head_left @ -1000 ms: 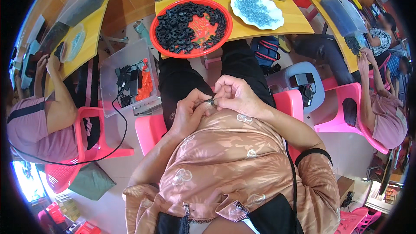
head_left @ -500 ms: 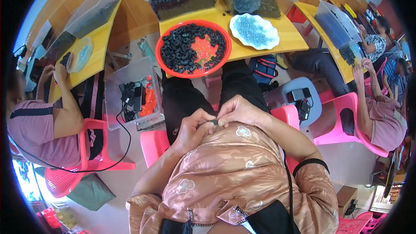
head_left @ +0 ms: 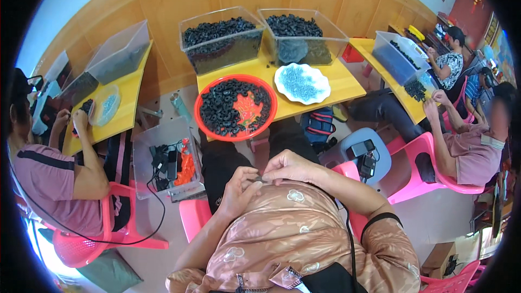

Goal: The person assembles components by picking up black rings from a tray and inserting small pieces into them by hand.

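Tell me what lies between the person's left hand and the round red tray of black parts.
In the head view, the person's black-trousered left leg lies between the left hand and the red tray.

Dark piece (head_left: 259,180) mostly hidden by fingers (head_left: 275,173); lower-right pink chair (head_left: 455,280) cut off.

Middle table (head_left: 336,89): two clear bins (head_left: 217,62) (head_left: 296,51), one red tray (head_left: 248,109), one white plate (head_left: 322,88). Own hands (head_left: 239,192) (head_left: 287,168): two.
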Tool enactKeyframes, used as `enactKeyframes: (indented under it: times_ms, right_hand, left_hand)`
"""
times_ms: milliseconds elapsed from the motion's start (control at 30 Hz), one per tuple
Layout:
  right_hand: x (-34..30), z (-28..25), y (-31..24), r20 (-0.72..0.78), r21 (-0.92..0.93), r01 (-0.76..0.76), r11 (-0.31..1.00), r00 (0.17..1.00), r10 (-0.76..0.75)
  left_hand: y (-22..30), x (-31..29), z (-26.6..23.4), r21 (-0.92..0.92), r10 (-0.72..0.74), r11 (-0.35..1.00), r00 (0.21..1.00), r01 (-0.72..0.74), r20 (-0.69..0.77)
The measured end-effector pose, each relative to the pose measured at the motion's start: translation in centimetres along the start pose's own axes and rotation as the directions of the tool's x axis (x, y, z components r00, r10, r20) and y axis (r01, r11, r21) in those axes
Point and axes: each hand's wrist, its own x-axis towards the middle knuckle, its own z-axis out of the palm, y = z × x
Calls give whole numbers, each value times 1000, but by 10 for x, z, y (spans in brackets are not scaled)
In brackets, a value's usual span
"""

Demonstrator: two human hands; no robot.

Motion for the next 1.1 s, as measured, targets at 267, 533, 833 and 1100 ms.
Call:
enactKeyframes:
  times_ms: [267,533,833,1100]
  right_hand:
    - [42,-129,-139,-592,-266,349,899,677,-438]
    - [97,-127,-101,-493,-627,43,778,751,-439]
    - [186,-103,-67,-480,-852,-296,432,771,-418]
    - [192,-101,-54,-422,-902,-292,318,754,-503]
  left_hand:
    - [-4,0,-2,-48,-1,999,1000,0,-17]
    - [-4,0,-3,-54,-4,999,1000,2,-21]
    - [-3,-1,-4,-78,15,997,1000,-16,-23]
    - [-1,-1,-4,-68,18,997,999,-21,-41]
